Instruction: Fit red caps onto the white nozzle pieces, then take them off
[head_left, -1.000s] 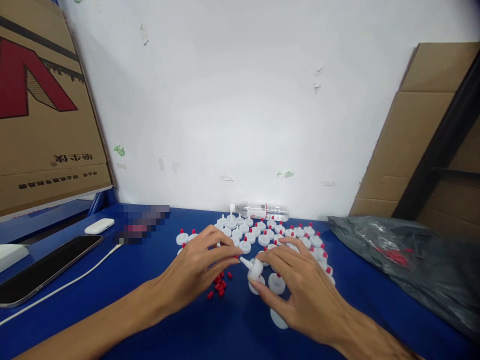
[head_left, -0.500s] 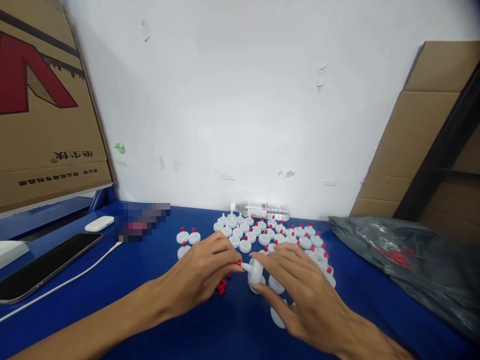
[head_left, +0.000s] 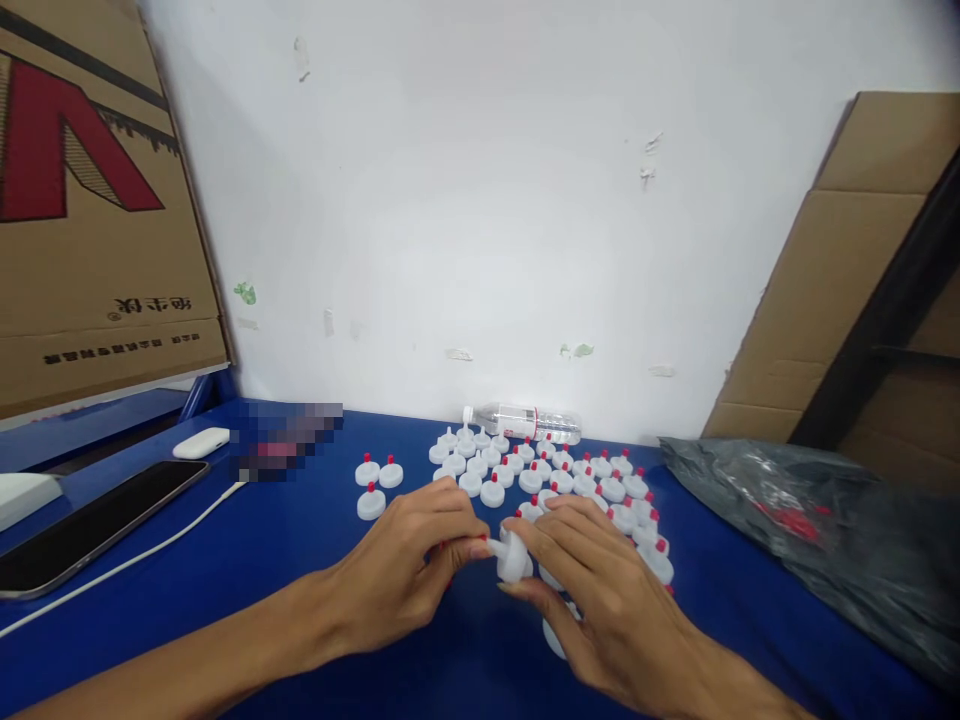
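Observation:
My right hand (head_left: 600,570) grips a white plastic nozzle cap (head_left: 513,560) by its round base, thumb below and fingers above. The cap is tilted so its spout points left. At the spout's end, the thumb and forefinger of my left hand (head_left: 412,550) pinch a small red tip cap (head_left: 481,540), mostly covered by the fingers. Beyond both hands stand several white nozzle caps with red tips (head_left: 493,491) and several with bare spouts (head_left: 470,484). More of them are partly hidden under my right hand.
A clear plastic bottle (head_left: 525,421) lies against the wall. A phone (head_left: 105,520), a white cable (head_left: 150,550) and a white case (head_left: 201,443) are at the left. A grey plastic bag (head_left: 847,560) with red pieces lies right. Three red-tipped caps (head_left: 371,502) stand apart, left of the group.
Both hands have dipped slightly, still joined at the nozzle cap. The left fingers now cover more of the red tip cap. The view has shifted a little.

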